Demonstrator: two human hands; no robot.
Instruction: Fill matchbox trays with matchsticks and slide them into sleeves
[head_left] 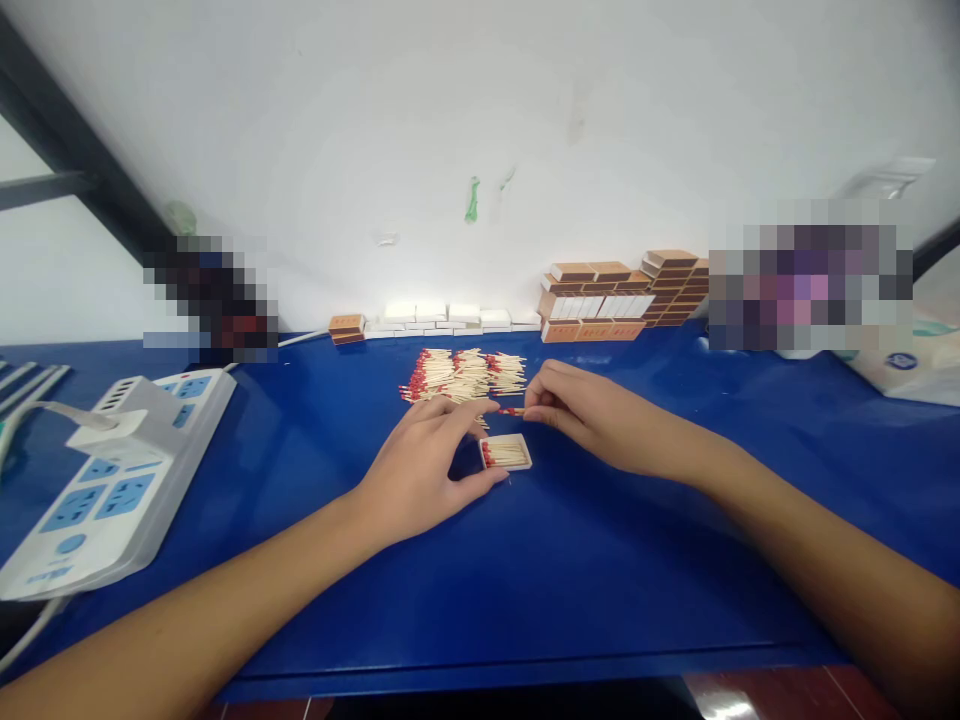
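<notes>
A small white matchbox tray (pixel 529 452) lies on the blue table, partly filled with matches (pixel 504 453) whose red heads point left. My left hand (pixel 420 465) curves around the tray's left end, thumb along its near edge and fingers at its far side, with the index finger stretched toward the right hand. Between the pinched fingertips of my right hand (pixel 574 405) is a small bunch of matches (pixel 511 411), red heads toward the left index fingertip. Just behind both hands spreads a loose pile of matches (pixel 469 372), heads mostly to the left.
Along the wall stand white matchbox trays (pixel 431 318), one brown matchbox (pixel 346 328) and stacked matchboxes (pixel 600 328). A white power strip (pixel 142 500) with a plugged-in adapter lies at left. A white packet (pixel 911 360) sits at the far right. The table's front edge (pixel 525 672) runs below.
</notes>
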